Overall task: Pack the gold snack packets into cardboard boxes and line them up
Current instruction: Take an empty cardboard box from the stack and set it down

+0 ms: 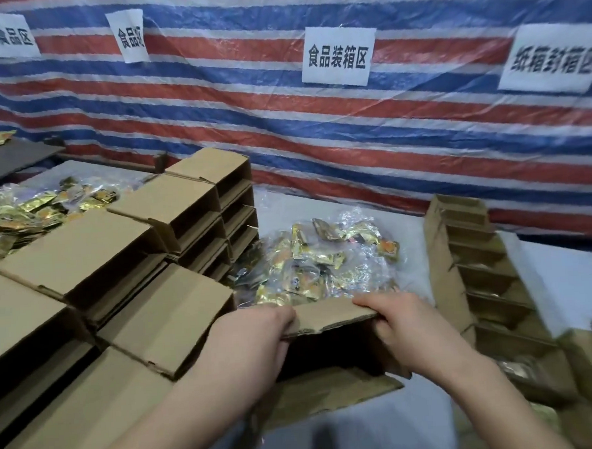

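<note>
The left hand [255, 333] and right hand [400, 318] are each gripping an end of the corrugated flap [330, 313] of an open brown box [329, 370] lying on the grey counter [377, 426]. Just behind it, crinkly gold packets [327, 260] are lying in clear plastic. Filled boxes [489, 279] are standing in line to the right, empty ones [171, 231] stacked to the left.

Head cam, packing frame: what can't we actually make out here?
- Inside of the box being held: dark in the head view, so whether it holds packets is unknown.
- Fingertips of the left hand and right hand: curled behind the box flap.
- Packets in the right-hand row of boxes: only gold glints show; the count is unreadable and the row is blurred toward the right edge.
- Leftmost wall sign: first characters blurred.
</note>
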`<action>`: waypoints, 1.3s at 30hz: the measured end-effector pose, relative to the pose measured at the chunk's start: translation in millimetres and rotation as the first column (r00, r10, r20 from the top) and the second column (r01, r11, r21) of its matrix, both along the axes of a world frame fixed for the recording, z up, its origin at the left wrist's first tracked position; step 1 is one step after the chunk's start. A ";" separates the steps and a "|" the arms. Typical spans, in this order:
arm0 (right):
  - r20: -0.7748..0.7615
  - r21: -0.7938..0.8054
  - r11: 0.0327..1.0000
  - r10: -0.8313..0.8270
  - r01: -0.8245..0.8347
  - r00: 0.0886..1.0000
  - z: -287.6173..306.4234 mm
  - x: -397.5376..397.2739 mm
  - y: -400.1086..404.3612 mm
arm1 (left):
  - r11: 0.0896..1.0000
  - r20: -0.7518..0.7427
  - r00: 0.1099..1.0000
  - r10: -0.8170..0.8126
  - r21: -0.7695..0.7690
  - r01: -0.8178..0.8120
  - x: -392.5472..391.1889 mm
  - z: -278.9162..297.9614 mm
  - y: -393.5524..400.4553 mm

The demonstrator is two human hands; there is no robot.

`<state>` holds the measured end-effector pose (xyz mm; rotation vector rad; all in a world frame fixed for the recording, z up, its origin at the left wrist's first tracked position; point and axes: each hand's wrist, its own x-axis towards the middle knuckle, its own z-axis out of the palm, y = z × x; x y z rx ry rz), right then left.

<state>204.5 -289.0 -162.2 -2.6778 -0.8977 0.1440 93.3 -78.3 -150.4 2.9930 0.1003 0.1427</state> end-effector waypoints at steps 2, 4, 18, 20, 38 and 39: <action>-0.052 -0.032 0.996 -0.087 0.086 0.995 -18.5 6.1 -24.1 | 0.994 -0.038 0.999 -0.016 -0.105 0.012 26.6 -21.9 -11.5; -0.093 -0.057 0.982 -0.182 0.178 0.979 -39.4 7.6 -47.5 | 0.970 -0.070 0.997 -0.033 -0.241 0.015 47.6 -44.6 -25.4; -0.472 -0.201 0.882 -0.469 0.427 0.747 -211.2 -26.4 -80.5 | 0.682 -0.391 0.919 -0.057 -0.687 -0.250 67.6 -231.0 -58.1; -0.482 -0.188 0.867 -0.490 0.461 0.727 -224.3 -28.1 -73.5 | 0.672 -0.401 0.915 -0.047 -0.690 -0.269 62.4 -246.2 -54.1; -0.286 -0.154 0.833 -0.552 0.531 0.783 -258.4 -39.6 -55.7 | 0.545 -0.356 0.932 0.075 -0.768 -0.337 46.5 -281.2 -47.6; -0.290 -0.160 0.832 -0.554 0.531 0.780 -257.7 -39.2 -55.5 | 0.557 -0.352 0.933 0.071 -0.762 -0.330 47.0 -281.2 -49.4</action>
